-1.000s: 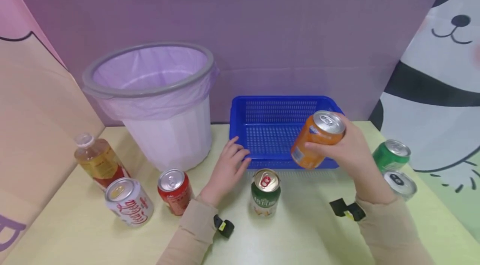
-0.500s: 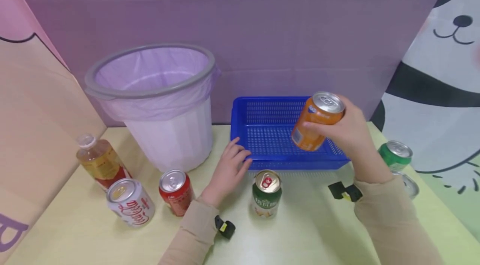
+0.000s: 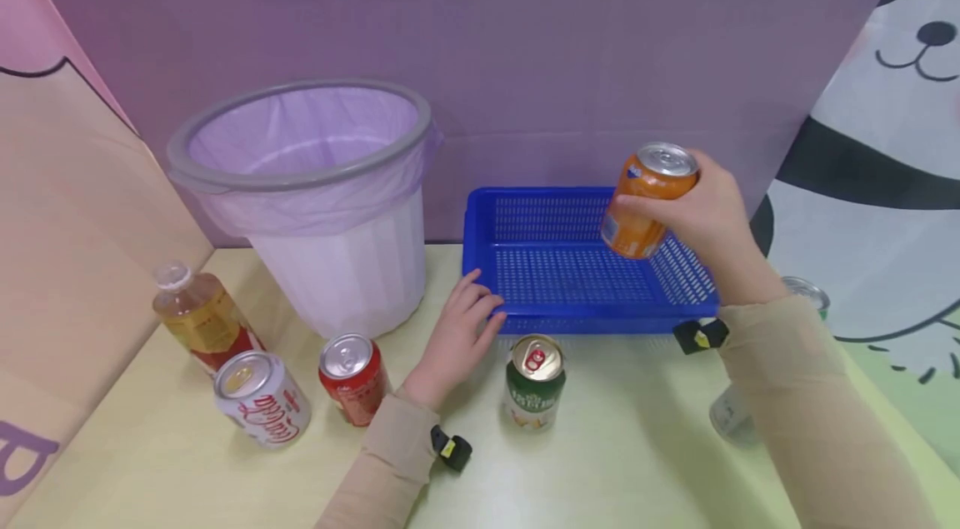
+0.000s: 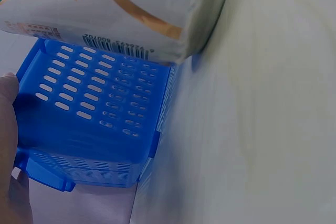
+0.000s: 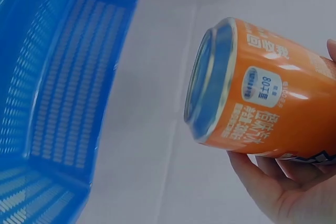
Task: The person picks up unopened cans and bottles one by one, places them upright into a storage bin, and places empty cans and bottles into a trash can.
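My right hand (image 3: 712,208) grips an orange soda can (image 3: 648,200) by its side, holding it slightly tilted above the right part of a blue perforated basket (image 3: 592,312). In the right wrist view, the can (image 5: 283,93) shows its silver bottom, with fingers curled under it and the basket (image 5: 105,98) to the left. My left hand (image 3: 461,333) rests at the basket's front left corner, fingers loosely spread over the rim. A green-and-white can (image 3: 534,387) stands upright just right of that hand; its white, barcoded side (image 4: 121,14) fills the top of the left wrist view.
A white bin (image 3: 345,271) with a purple liner stands at the back left. In front of it are a red can (image 3: 356,387), a white Coca-Cola can (image 3: 262,404) and a bottle of amber drink (image 3: 206,321). Two cans at right are partly hidden by my right sleeve (image 3: 810,396).
My right hand has lifted the orange can upward and slightly right, away from the basket's front edge. The left hand stays where it was. My right forearm now covers more of the right-hand cans.
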Action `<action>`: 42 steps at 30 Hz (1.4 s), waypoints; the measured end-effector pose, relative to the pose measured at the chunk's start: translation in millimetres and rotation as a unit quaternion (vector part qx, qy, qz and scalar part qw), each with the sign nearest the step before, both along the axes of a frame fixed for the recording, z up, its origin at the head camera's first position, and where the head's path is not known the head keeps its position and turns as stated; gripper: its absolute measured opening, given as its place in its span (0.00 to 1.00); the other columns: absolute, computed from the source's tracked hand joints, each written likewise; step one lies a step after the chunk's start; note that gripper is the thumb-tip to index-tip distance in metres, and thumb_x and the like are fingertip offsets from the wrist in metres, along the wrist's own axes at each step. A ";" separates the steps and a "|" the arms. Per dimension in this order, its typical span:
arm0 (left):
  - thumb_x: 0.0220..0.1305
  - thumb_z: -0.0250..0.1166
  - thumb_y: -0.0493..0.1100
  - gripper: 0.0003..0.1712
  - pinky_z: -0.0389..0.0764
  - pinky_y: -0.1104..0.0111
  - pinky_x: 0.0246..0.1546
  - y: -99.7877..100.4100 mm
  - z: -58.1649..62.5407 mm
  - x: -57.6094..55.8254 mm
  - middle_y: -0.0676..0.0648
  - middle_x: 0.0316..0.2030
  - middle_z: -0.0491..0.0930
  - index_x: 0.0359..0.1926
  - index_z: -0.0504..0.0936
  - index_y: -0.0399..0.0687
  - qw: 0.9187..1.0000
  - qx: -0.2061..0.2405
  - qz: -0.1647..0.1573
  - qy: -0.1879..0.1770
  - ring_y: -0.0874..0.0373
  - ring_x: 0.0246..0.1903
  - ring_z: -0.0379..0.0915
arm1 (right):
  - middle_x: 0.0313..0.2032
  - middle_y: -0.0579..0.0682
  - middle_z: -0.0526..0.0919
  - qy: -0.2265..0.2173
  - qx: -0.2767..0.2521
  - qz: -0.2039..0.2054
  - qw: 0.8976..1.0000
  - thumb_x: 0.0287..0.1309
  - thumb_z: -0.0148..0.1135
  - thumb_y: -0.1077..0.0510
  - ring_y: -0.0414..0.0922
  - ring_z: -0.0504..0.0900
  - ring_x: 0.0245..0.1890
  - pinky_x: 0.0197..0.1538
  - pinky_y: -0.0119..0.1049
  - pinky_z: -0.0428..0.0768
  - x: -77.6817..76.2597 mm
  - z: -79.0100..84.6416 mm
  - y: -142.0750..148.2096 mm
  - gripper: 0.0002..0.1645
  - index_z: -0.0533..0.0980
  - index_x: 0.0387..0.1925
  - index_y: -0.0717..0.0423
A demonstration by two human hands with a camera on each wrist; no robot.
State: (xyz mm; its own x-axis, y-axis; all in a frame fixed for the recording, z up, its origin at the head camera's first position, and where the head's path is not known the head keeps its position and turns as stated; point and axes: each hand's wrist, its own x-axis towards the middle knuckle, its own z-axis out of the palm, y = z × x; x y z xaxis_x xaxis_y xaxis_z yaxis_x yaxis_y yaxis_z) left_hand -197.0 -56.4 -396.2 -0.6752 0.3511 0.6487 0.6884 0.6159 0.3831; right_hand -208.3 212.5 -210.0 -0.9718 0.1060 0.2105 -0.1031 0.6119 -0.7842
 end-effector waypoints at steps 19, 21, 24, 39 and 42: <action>0.66 0.58 0.42 0.12 0.57 0.53 0.71 0.1 1.3 -0.7 0.42 0.42 0.77 0.44 0.80 0.40 1.000 -0.010 0.013 -0.006 0.41 0.65 0.60 | 0.57 0.65 0.70 -0.017 0.043 0.011 0.999 0.45 0.70 0.37 0.61 0.72 0.53 0.59 0.60 0.73 -53.8 -20.8 31.5 0.56 0.57 0.66 0.64; 0.66 0.58 0.42 0.11 0.57 0.53 0.71 0.3 0.6 -0.5 0.42 0.42 0.77 0.44 0.80 0.40 1.000 -0.013 0.017 -0.005 0.41 0.65 0.60 | 0.57 0.66 0.70 -0.018 0.046 0.003 0.999 0.45 0.70 0.37 0.61 0.72 0.53 0.60 0.60 0.72 -57.8 -22.6 35.0 0.56 0.57 0.66 0.64; 0.66 0.58 0.42 0.11 0.57 0.53 0.71 0.5 -0.4 -0.9 0.42 0.42 0.77 0.44 0.80 0.40 1.000 -0.015 0.016 -0.004 0.41 0.65 0.60 | 0.58 0.67 0.69 -0.018 0.051 -0.013 0.998 0.45 0.69 0.36 0.62 0.71 0.54 0.60 0.60 0.71 -62.8 -24.6 39.4 0.57 0.56 0.67 0.64; 0.65 0.58 0.41 0.11 0.57 0.53 0.71 -0.8 -3.1 -2.7 0.42 0.41 0.77 0.43 0.81 0.38 1.000 -0.009 0.009 0.006 0.39 0.64 0.62 | 0.60 0.68 0.67 -0.024 0.071 -0.039 0.996 0.43 0.68 0.31 0.63 0.70 0.56 0.61 0.61 0.70 -86.3 -28.5 42.7 0.62 0.54 0.68 0.65; 0.65 0.58 0.41 0.11 0.57 0.54 0.71 0.1 -3.0 -2.5 0.42 0.41 0.76 0.43 0.80 0.39 1.000 -0.009 0.010 0.008 0.39 0.64 0.61 | 0.59 0.69 0.68 -0.013 0.077 -0.036 0.996 0.44 0.68 0.32 0.64 0.71 0.55 0.60 0.61 0.71 -90.7 -31.2 42.1 0.61 0.55 0.67 0.66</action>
State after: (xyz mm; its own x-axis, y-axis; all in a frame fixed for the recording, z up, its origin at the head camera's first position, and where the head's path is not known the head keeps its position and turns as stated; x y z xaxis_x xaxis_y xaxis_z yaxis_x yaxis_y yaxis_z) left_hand -199.5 -56.3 -399.2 -0.6718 0.3484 0.6537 0.6814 0.6368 0.3609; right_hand -299.0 254.5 -241.2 -0.9681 0.1435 0.2054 -0.0363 0.7308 -0.6816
